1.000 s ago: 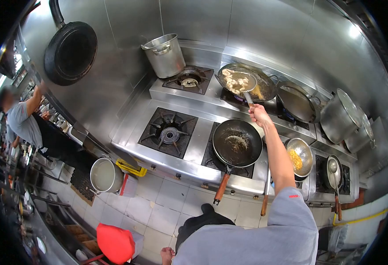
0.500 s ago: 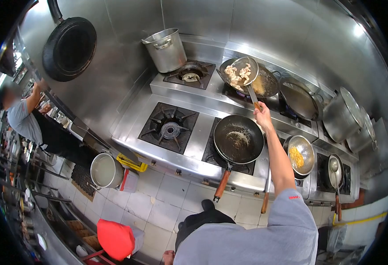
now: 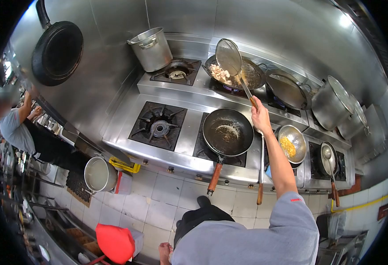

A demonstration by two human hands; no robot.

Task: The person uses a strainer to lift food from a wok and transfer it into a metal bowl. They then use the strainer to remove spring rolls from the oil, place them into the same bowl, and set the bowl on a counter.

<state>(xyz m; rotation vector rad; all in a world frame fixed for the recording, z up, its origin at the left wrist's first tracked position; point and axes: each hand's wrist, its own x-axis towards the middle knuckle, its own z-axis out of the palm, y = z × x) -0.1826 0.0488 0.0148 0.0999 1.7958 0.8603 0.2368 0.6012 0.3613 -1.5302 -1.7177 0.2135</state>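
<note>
My right hand point(image 3: 260, 115) is closed around the handle of a mesh strainer point(image 3: 228, 56). The strainer is tipped over a black wok point(image 3: 258, 79) on the back burner. Pale, meat-like pieces point(image 3: 220, 74) lie at the wok's left side, under the strainer's rim. Below my right arm's reach, a frying pan point(image 3: 229, 143) with a wooden handle and some residue sits on a front burner. My left hand point(image 3: 165, 251) hangs low beside my body, fingers curled, with nothing visible in them.
A tall pot point(image 3: 152, 51) stands at the back left. Right of my forearm are a steel bowl point(image 3: 298, 139) with yellow food and a pan holding a ladle point(image 3: 328, 154). Large pots point(image 3: 333, 101) line the back right. A co-worker point(image 3: 15, 132) stands far left, near a floor pot point(image 3: 101, 174).
The strainer has turned from roughly level to steeply tilted, and the pale pieces have gone from it into the wok. The whole view has shifted slightly.
</note>
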